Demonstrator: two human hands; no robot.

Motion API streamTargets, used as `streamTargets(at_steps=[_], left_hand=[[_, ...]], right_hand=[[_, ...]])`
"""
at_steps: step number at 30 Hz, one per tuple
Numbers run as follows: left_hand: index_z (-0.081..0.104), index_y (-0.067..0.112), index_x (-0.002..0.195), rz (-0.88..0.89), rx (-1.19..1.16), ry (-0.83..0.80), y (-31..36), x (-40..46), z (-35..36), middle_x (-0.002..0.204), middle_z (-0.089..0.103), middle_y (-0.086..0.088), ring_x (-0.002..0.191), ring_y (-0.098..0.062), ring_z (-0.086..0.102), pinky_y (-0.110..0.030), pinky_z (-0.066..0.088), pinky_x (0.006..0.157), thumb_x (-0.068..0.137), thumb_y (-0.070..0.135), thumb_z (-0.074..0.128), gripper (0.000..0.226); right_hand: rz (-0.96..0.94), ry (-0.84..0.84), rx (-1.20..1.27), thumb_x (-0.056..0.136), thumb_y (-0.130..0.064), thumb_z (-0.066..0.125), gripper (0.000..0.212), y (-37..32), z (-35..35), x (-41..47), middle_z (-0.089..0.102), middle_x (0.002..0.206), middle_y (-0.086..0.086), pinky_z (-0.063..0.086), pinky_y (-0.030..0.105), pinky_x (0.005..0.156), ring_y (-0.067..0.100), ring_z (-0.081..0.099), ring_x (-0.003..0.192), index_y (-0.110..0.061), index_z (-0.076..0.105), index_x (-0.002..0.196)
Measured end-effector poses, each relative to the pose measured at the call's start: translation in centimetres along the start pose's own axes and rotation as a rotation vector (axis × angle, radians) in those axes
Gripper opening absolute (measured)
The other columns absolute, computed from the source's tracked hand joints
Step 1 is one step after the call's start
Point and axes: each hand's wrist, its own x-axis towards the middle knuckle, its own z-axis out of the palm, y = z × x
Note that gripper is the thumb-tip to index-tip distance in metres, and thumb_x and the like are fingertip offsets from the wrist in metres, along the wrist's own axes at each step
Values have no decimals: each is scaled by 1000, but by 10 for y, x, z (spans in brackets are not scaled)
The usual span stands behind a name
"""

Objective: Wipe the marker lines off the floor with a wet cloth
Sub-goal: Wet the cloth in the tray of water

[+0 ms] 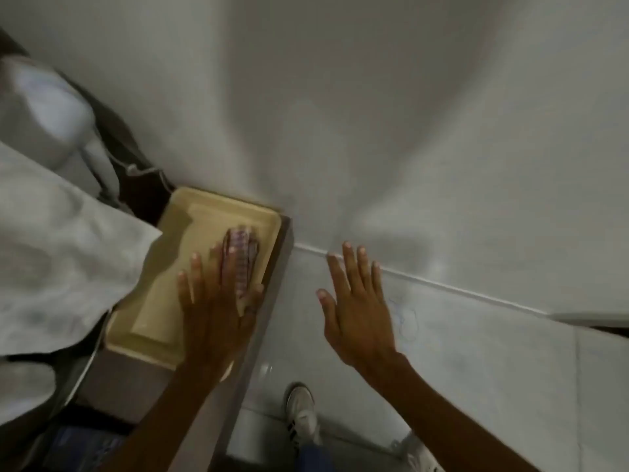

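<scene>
A folded purple-checked cloth (242, 253) lies in a cream tray (153, 301) on a brown stand. My left hand (218, 311) lies flat over the tray, fingers spread, with its fingertips touching the near end of the cloth. My right hand (357, 308) hovers open above the white tiled floor, fingers spread, holding nothing. Faint blue marker lines (406, 318) show on the floor tile just right of that hand, close to the foot of the wall.
A white wall (408, 131) meets the floor (476, 369) along a pale skirting line. White fabric (58, 253) and a grey bag lie at the left. My sneakers (301, 413) stand on the tiles beside the brown stand (265, 328).
</scene>
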Motion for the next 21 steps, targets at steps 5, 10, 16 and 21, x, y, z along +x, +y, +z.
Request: streamTargets(at_steps=[5, 10, 16, 21], left_hand=[[34, 4, 169, -117, 28, -98, -90, 4, 91, 175, 31, -27, 160, -58, 26, -75, 21, 127, 107, 55, 36, 81], [32, 7, 171, -122, 39, -88, -139, 20, 142, 176, 29, -26, 162, -56, 23, -72, 20, 128, 109, 48, 36, 74], [30, 10, 172, -236, -45, -91, -151, 9, 177, 178, 26, -23, 165, -52, 14, -70, 14, 132, 108, 47, 25, 74], [29, 11, 172, -266, -47, -78, -142, -3, 169, 179, 24, -22, 167, -50, 9, -69, 13, 133, 109, 46, 29, 72]], right_hand=[[-71, -154, 184, 111, -53, 15, 69, -41, 114, 46, 0, 180, 7, 6, 49, 138, 26, -10, 167, -18, 13, 170], [-143, -212, 171, 107, -35, 53, 85, -97, 201, 128, 2, 178, 20, 4, 52, 138, 35, -7, 167, 0, 5, 168], [92, -299, 62, 110, -39, 38, 84, -112, 275, 170, -30, 174, 11, -35, 51, 120, 33, -34, 160, -15, -19, 167], [124, -327, 55, 92, -5, 61, 106, -122, 279, 178, -26, 175, 14, -27, 68, 120, 43, -30, 160, -12, -12, 169]])
